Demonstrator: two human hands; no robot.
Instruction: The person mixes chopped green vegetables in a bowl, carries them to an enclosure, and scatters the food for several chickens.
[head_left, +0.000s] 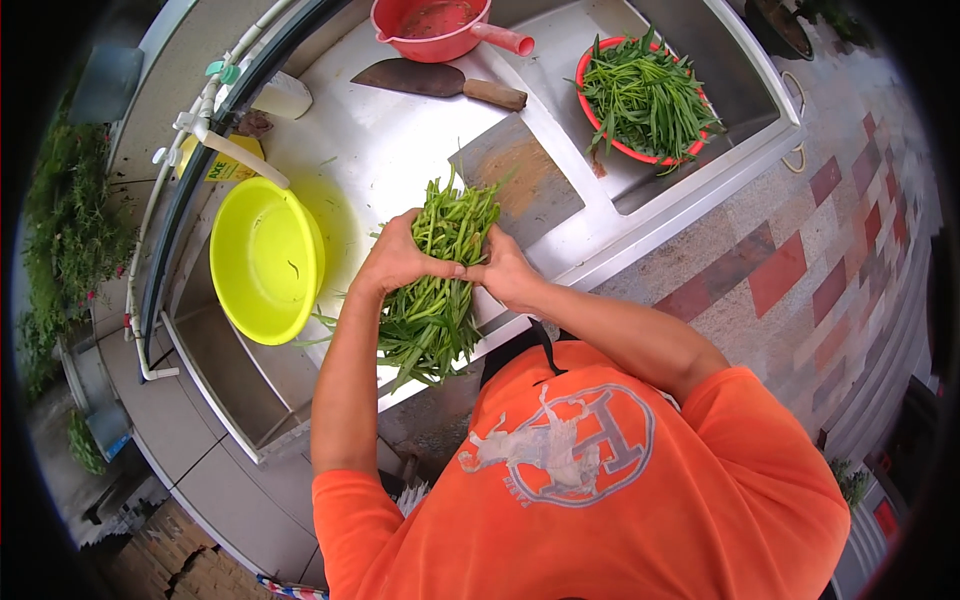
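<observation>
Both my hands grip one thick bunch of leafy green vegetable stems (439, 300) over the steel sink unit. My left hand (397, 259) wraps its left side, and my right hand (510, 274) clasps the right side. The thumbs meet across the front of the bunch. Cut stem ends point away from me, while the leaves hang towards my body. Left of the bunch, a yellow-green plastic basin (266, 259) tilts beneath a faucet spout (244, 157), with a few plant scraps inside. A dark-bladed knife with a wooden handle (495, 94) lies beyond my hands.
A red plastic ladle (431, 49) rests behind the knife. In the right sink compartment stands a red-rimmed basket (581, 67) heaped with greens. A grey board (551, 199) lies right of my hands. Water pipes (139, 277) and a white bottle (283, 96) line the left side.
</observation>
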